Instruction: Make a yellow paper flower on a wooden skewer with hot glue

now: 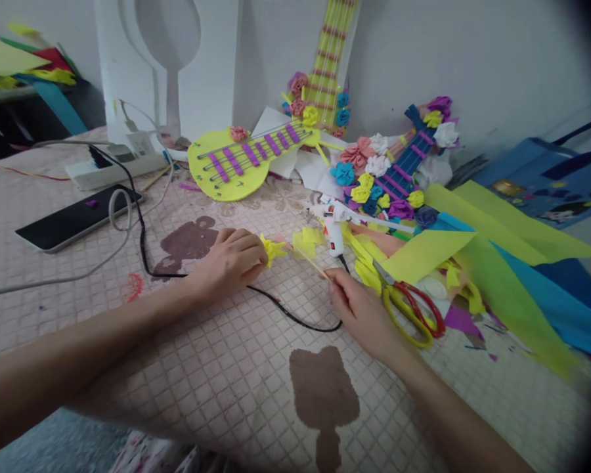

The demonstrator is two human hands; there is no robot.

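Note:
My left hand is closed, its fingertips pinching a small yellow crepe-paper flower just above the table. A thin wooden stick is gripped in my right hand, its far end pointing toward the flower. Whether the stick's tip touches the flower I cannot tell. Beyond the stick lie pieces of yellow crepe paper. A white hot glue gun rests behind my right hand. Scissors with red and yellow handles lie beside that hand.
A yellow paper guitar and a blue one with paper flowers stand at the back. Coloured paper sheets pile up at right. A black cord crosses the table; a phone and power strip lie left.

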